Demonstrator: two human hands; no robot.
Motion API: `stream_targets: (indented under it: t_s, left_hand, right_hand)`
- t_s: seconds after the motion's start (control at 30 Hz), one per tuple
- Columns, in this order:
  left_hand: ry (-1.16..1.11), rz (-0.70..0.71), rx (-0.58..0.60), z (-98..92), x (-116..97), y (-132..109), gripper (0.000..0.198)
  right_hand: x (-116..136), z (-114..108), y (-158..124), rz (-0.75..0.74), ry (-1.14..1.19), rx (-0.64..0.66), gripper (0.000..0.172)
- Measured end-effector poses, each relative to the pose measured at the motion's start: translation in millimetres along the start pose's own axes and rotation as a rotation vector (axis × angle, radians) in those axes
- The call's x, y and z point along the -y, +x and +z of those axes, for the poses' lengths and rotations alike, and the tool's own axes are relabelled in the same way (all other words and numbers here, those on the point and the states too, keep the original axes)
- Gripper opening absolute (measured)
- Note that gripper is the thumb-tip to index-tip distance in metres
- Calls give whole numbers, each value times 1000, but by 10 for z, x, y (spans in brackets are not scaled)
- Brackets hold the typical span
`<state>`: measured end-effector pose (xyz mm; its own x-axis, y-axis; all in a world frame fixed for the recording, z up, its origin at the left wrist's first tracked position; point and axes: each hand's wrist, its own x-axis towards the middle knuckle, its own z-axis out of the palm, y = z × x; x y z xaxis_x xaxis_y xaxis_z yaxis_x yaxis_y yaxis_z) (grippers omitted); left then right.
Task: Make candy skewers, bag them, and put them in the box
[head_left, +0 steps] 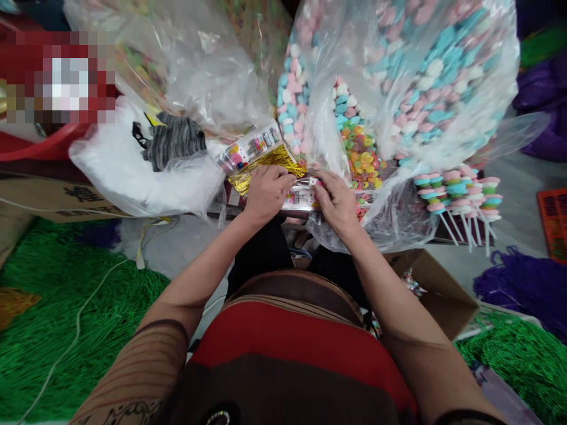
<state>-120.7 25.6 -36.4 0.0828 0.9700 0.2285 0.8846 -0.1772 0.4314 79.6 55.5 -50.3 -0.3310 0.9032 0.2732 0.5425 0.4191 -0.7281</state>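
Observation:
A small clear plastic bag with coloured print (299, 199) lies at the table's front edge, between my two hands. My left hand (268, 192) is closed at its left end, fingers bent and pressed together. At the other end my right hand (336, 199) pinches the bag with thumb and fingers near a white printed part. Hands partly cover the bag, so its contents are hard to make out. Just behind my left hand are gold metallic twist ties (277, 160) and a stack of printed bags (250, 147). Sugared candy rings (361, 156) sit behind my right hand.
Large clear sacks of pink, blue and white candies (443, 77) fill the back right. Candy skewers on white sticks (460, 192) lie at right. A striped grey glove (175, 141) rests on a white bag (146, 192). An open cardboard box (429, 289) stands below right.

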Motion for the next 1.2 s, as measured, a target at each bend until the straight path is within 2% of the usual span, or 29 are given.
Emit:
stream_targets:
  t_s: [0.13,0.27,0.37,0.43,0.5,0.53,0.6,0.7,0.8,0.93,1.07,1.2]
  left_hand:
    - [-85,21,-108,-83,-80,-65,30]
    - [-227,57,-81,-120,-261,-130,31]
    - [-560,6,46,-148,-362,-158,39]
    - [-846,-81,209,-159,-398,-165,48]
    - [-1052,-177,348,-152,-422,-167,47]
    - [-1113,-216,378,-142,-435,-168,45]
    - [-1171,-271,361,-113,-464,-171,45]
    - [-1172,-292,301,-71,-512,-182,53]
    - [-1067,-236,278,-54,-533,-202,57]
    - [-753,-48,195,-52,-507,-228,55]
    - [-529,123,124,-9,-484,-249,50]
    - [-619,97,127,76,-496,-297,34]
  right_hand:
    - [149,-120,-33,194,250,-125,47]
    - [264,-153,-28,347,579,-117,39]
    - [327,-224,-76,364,666,-120,38]
    - [359,-296,-139,354,663,-92,38]
    - [379,-361,-213,339,636,-84,37]
    - [383,-384,-249,331,608,-94,38]
    - [381,-410,-314,321,529,-129,44]
    - [361,-416,-391,340,439,-154,54]
    - [322,-415,-445,379,439,-145,61]
    - [242,-404,-499,377,529,-123,49]
    - [216,-389,-554,417,512,-213,48]
    - [268,-420,-598,410,433,-220,59]
